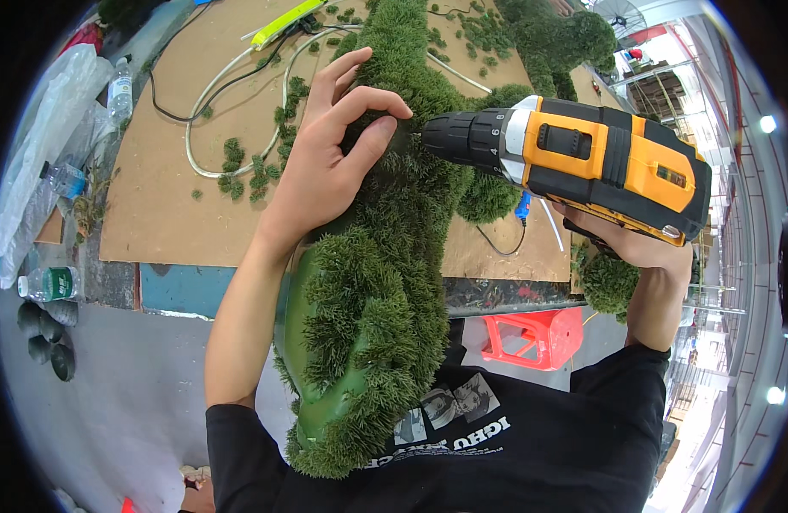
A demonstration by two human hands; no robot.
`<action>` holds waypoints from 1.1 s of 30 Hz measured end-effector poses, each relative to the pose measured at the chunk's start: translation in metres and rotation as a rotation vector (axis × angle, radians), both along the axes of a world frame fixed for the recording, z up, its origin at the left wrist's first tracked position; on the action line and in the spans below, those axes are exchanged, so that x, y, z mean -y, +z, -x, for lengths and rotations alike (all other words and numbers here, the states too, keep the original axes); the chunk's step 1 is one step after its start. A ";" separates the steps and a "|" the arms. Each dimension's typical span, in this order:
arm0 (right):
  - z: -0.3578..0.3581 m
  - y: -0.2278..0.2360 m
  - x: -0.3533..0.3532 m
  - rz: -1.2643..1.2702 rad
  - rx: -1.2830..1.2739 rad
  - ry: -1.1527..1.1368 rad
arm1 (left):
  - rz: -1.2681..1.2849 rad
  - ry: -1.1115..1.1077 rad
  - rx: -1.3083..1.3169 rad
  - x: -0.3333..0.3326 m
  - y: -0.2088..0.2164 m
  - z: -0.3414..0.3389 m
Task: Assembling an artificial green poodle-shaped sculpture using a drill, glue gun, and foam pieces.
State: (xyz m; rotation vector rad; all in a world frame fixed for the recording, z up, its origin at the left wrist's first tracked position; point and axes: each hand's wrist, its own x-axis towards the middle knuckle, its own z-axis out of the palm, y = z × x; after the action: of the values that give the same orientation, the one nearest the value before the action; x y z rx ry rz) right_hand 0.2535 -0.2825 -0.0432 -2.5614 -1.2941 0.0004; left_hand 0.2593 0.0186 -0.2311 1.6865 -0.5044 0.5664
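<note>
A long artificial greenery piece (402, 214) runs away from my chest across the table's edge. Its green plastic core shows bare in places at the near end. My left hand (330, 158) rests against its upper left side, thumb and forefinger bent together in a pinch. Whatever they pinch is too small to make out. From the right, a yellow and black cordless drill (582, 154) lies level, its black chuck close to those fingertips. Mostly hidden beneath the drill, my right hand (625, 239) grips it by the handle.
Green sprigs (232, 158) and a pale cable (191, 145) lie on the brown board (146, 214). Plastic bottles (48, 284) and a clear bag (44, 128) are at the left. A red stool (543, 338) stands below the table, near a leafy ball (609, 278).
</note>
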 end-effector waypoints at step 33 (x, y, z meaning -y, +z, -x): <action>-0.014 0.020 0.010 0.200 0.070 0.101 | 0.041 -0.006 -0.016 0.002 -0.001 -0.002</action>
State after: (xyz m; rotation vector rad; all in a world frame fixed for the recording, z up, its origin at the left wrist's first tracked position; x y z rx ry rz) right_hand 0.2673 -0.2926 -0.0229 -2.6786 -1.5191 0.0632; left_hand 0.2615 0.0163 -0.2318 1.6490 -0.4834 0.5545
